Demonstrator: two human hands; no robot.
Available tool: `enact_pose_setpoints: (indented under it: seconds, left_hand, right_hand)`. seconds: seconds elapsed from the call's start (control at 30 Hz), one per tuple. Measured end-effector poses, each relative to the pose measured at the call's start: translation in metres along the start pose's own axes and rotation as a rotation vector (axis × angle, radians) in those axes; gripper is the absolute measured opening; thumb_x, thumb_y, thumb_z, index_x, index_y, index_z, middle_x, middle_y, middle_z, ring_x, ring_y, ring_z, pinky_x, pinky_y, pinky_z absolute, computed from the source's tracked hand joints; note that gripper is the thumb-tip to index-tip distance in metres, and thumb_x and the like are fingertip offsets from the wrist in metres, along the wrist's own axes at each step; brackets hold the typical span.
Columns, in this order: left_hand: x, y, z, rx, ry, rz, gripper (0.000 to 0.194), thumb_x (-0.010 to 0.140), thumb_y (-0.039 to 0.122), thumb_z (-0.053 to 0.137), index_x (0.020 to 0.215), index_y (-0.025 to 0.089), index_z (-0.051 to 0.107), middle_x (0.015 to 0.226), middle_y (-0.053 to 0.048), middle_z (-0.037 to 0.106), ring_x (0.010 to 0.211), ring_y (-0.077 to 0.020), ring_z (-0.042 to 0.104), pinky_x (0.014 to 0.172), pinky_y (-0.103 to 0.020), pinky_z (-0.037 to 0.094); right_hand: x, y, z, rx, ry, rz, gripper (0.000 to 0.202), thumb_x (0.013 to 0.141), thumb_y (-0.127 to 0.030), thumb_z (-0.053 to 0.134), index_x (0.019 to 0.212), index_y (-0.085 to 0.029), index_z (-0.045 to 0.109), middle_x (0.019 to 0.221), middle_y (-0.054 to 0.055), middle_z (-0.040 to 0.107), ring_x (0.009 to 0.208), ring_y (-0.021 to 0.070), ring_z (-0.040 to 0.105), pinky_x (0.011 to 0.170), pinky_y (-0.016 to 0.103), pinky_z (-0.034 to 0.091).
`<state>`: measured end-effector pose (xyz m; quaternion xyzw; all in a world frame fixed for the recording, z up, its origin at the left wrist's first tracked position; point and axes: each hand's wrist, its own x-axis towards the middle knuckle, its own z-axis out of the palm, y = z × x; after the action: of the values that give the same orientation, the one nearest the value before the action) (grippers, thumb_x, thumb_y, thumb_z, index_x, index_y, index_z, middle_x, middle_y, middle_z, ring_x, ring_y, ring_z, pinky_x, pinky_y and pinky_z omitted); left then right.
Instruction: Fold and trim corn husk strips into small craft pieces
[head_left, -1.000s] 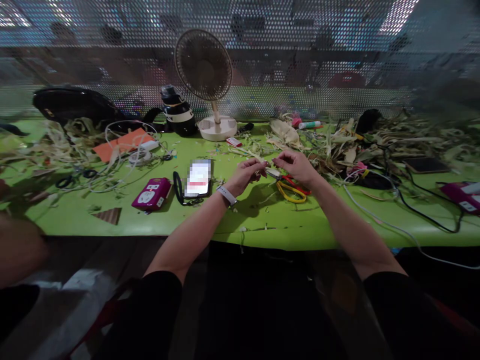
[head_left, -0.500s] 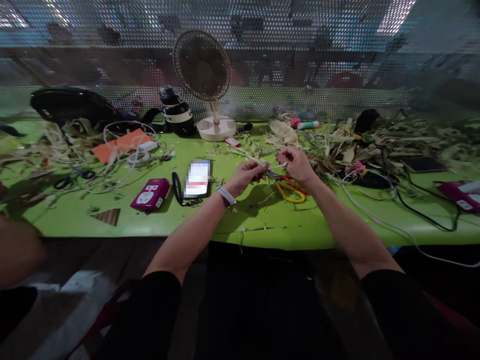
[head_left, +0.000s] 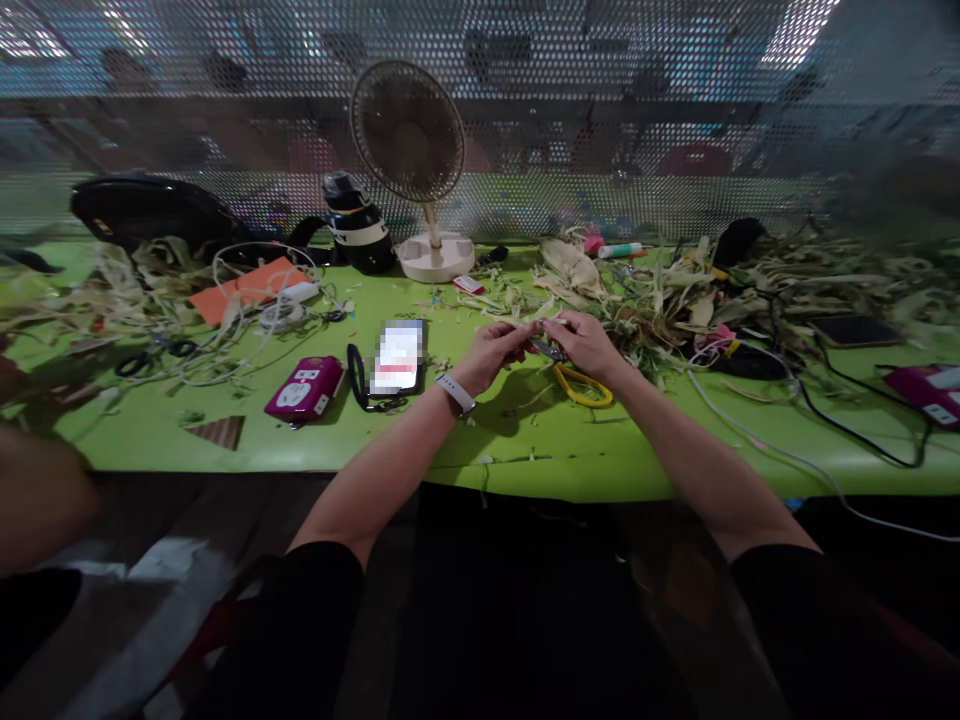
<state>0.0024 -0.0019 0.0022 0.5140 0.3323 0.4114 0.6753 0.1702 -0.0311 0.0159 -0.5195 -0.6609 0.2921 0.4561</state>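
Before you, a smooth, faintly glossy green bench [head_left: 390, 440] carries rough, papery-looking dried husks [head_left: 574, 268], a shiny purple plastic-looking power strip [head_left: 304, 388], matt orange paper [head_left: 247, 290] and pliers [head_left: 583, 386] with yellow plastic-looking handles, beneath a perforated metal-looking screen [head_left: 570, 110].

Fan [head_left: 409, 135] is stood upright on green table [head_left: 600, 470], black bottle [head_left: 361, 248] placed just beside it. Orange paper [head_left: 251, 288] is partly crossed by white cable [head_left: 281, 314]. Lit phone [head_left: 399, 355] is laid near purple power box [head_left: 304, 388].
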Motion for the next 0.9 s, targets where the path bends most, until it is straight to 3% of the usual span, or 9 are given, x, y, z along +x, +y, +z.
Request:
enact_pose_setpoints:
  seconds: [0.2, 0.37, 0.53, 0.7, 0.9]
  left_hand:
    - [0.000, 0.001, 0.000, 0.069, -0.049, 0.044, 0.046, 0.059, 0.056, 0.084, 0.067, 0.014, 0.068, 0.058, -0.001, 0.066, 0.048, -0.0042, 0.048, 0.044, -0.020, 0.027]
    - [0.001, 0.002, 0.001, 0.019, -0.054, 0.062, 0.036, 0.066, 0.046, 0.083, 0.071, 0.013, 0.068, 0.055, 0.001, 0.064, 0.046, -0.0038, 0.049, 0.047, -0.019, 0.034]
    - [0.006, 0.000, 0.003, -0.207, 0.043, 0.033, 0.024, 0.076, 0.036, 0.078, 0.079, 0.014, 0.069, 0.071, -0.003, 0.074, 0.066, -0.0097, 0.067, 0.067, -0.021, 0.048]
    - [0.007, -0.007, 0.004, -0.247, 0.007, 0.104, 0.023, 0.069, 0.032, 0.082, 0.081, 0.014, 0.074, 0.084, -0.005, 0.077, 0.087, -0.0146, 0.070, 0.091, -0.028, 0.049]
    - [0.009, -0.013, 0.002, -0.222, -0.005, 0.191, 0.033, 0.063, 0.039, 0.086, 0.083, 0.015, 0.075, 0.085, -0.006, 0.076, 0.088, -0.0152, 0.069, 0.091, -0.030, 0.049]
  right_hand:
    - [0.003, 0.004, -0.002, 0.061, 0.119, 0.047, 0.043, 0.078, -0.057, 0.061, 0.056, -0.021, 0.051, 0.049, -0.002, 0.044, 0.050, 0.0119, 0.040, 0.051, 0.029, 0.030]
    - [0.008, 0.004, -0.004, 0.208, 0.152, 0.176, 0.047, 0.072, -0.062, 0.067, 0.055, -0.022, 0.049, 0.047, -0.003, 0.042, 0.044, 0.0102, 0.036, 0.047, 0.028, 0.029]
    - [0.005, 0.003, -0.001, 0.303, 0.027, 0.236, 0.054, 0.072, -0.076, 0.060, 0.068, -0.022, 0.056, 0.060, 0.000, 0.055, 0.055, 0.0137, 0.050, 0.056, 0.029, 0.042]
    - [-0.002, 0.008, 0.014, 0.269, -0.116, 0.153, 0.041, 0.068, -0.058, 0.074, 0.077, -0.019, 0.064, 0.078, 0.002, 0.066, 0.081, 0.0171, 0.059, 0.079, 0.031, 0.046]
    - [-0.007, 0.007, 0.021, 0.403, -0.252, 0.211, 0.044, 0.067, -0.057, 0.076, 0.073, -0.017, 0.061, 0.068, -0.001, 0.059, 0.064, 0.0118, 0.050, 0.065, 0.027, 0.040]
